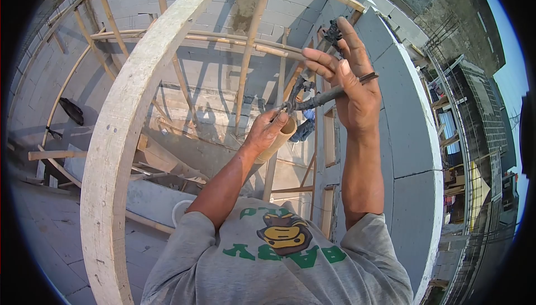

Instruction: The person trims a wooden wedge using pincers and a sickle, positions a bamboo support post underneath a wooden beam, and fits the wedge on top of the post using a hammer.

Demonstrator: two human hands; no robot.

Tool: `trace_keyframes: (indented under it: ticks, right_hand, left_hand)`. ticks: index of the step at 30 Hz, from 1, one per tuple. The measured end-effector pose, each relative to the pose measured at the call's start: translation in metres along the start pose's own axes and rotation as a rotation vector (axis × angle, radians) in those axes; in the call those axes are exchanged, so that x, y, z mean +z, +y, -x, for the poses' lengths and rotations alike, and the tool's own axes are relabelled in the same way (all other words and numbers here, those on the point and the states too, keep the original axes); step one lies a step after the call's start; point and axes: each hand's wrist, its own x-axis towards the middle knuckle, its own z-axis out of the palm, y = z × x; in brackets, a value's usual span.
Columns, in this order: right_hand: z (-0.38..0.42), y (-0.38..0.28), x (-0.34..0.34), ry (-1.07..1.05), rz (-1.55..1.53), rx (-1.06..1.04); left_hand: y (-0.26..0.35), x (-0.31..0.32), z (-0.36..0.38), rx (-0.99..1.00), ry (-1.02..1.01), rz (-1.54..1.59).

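Dark tool: centre of the frame, slanting up rightward from the left hand's fingertips to the right palm, bar-like (322, 98); judged stiff, dense for its size, hard to break, perhaps slick if dusty; best gripped along the thick middle, clear of the far end
Right hand: upper right of centre (362, 104), fingers spread wide, holding the dark tool in the crook of the thumb
Left hand: centre of the frame (262, 133), narrow, thumb and fingers closed on the dark bundle (291, 104) at the tool's lower end
Dark strip: just above the bundle (305, 85), likely soft, light and bendy, better pinched by a loose end
Dark scrap: at the right hand's fingers, upper right (333, 34), crumpled, probably limp
Bamboo pole: just below the left hand, open end up (277, 143); judged rigid, light for its bulk, best held around the shaft
Hidden: underside of the left fingers, part of the tool behind the right thumb, lower stretch of the pole behind forearm and shirt (268, 274)
Hard to make out: tool's working end, dark against dark, and any join between strip and bundle
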Motion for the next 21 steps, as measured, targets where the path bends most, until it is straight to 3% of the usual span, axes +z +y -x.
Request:
trace_keyframes:
  ticks: [4, 8, 14, 18, 21]
  right_hand:
    - [-0.009, 0.000, -0.008, 0.123, -0.065, 0.000]
    - [-0.012, 0.003, -0.011, 0.223, 0.141, 0.063]
    - [-0.021, -0.020, -0.005, 0.154, 0.402, 0.078]
    - [-0.026, -0.011, 0.008, 0.138, -0.017, 0.048]
    - [-0.028, -0.011, 0.014, 0.139, -0.030, 0.032]
  left_hand:
    - [0.017, 0.002, 0.002, 0.014, 0.012, -0.007]
    - [0.006, 0.006, 0.001, 0.050, 0.029, 0.013]
    - [0.009, 0.002, 0.003, 0.005, -0.007, 0.010]
    - [0.003, 0.003, 0.000, 0.032, 0.002, 0.003]
    - [0.004, 0.012, 0.001, 0.061, 0.083, -0.011]
